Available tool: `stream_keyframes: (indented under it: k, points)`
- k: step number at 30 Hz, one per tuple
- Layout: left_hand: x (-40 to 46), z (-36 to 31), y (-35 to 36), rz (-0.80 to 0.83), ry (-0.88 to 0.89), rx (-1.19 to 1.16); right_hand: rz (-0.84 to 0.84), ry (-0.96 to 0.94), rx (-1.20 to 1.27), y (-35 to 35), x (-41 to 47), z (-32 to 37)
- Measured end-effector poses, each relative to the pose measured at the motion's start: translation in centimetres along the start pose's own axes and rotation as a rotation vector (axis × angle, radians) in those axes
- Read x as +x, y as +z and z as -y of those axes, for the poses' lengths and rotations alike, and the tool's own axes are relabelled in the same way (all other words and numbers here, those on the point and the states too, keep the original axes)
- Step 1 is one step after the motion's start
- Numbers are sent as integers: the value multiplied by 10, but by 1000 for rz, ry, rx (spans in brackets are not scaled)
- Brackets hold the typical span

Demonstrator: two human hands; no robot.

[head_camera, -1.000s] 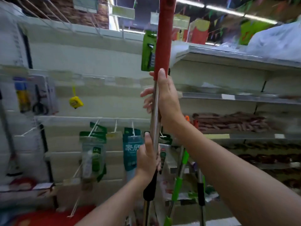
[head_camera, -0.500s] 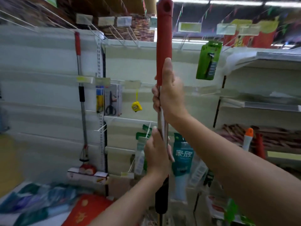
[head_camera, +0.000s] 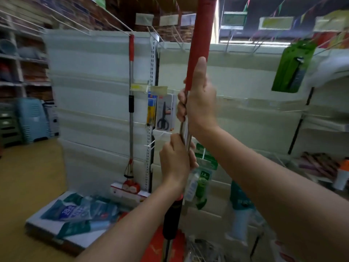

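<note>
STEP: I hold mop pole [head_camera: 200,44] upright, centre near | GRIP: right hand [head_camera: 200,103] below red sleeve, left hand [head_camera: 175,161] lower on the shaft, fingers clamped on it | NEXT: I judge hanging beside far-left hanging mop [head_camera: 131,103]; keep it vertical.

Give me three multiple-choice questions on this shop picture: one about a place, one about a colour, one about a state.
1. Where does the right hand grip the held pole?
A) at the foot of its red grip
B) near its floor end
C) at its very top

2. What colour is the sleeve below the left hand?
A) green
B) black
C) yellow

3. How is the second pole?
A) lying on the floor
B) gripped by a hand
C) upright, untouched

Answers:
1 A: the thumb lies on the red and the fingers curl just under it.
2 B: black shows under the wrist.
3 C: it stands against the white panel with no hand near it.
</note>
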State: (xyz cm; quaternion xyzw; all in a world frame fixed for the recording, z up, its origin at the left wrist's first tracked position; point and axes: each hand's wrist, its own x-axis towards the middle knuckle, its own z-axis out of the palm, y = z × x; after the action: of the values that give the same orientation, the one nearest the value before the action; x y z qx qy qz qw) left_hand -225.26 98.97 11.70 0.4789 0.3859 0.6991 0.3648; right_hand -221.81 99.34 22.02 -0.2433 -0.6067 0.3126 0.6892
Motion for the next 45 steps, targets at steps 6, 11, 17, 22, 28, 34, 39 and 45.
stream_keyframes:
  k: [6,11,17,22,28,34,39,45]
  points:
    - [27,-16,-48,-141,64,50,91,8,122,58,6,-13]
    - [52,-30,-88,-269,96,67,167,8,192,106,9,-32]
    - [90,-27,-138,-402,86,163,275,25,269,159,19,-62]
    - [130,-11,-178,-517,84,209,454,58,344,199,41,-95]
    - [192,9,-226,-523,50,207,687,52,352,247,88,-139]
    - [250,21,-271,-569,19,234,757,99,313,293,126,-172]
    - [287,30,-306,-522,68,238,742,120,401,331,145,-192]
    - [334,35,-371,-239,6,138,600,58,359,391,163,-227]
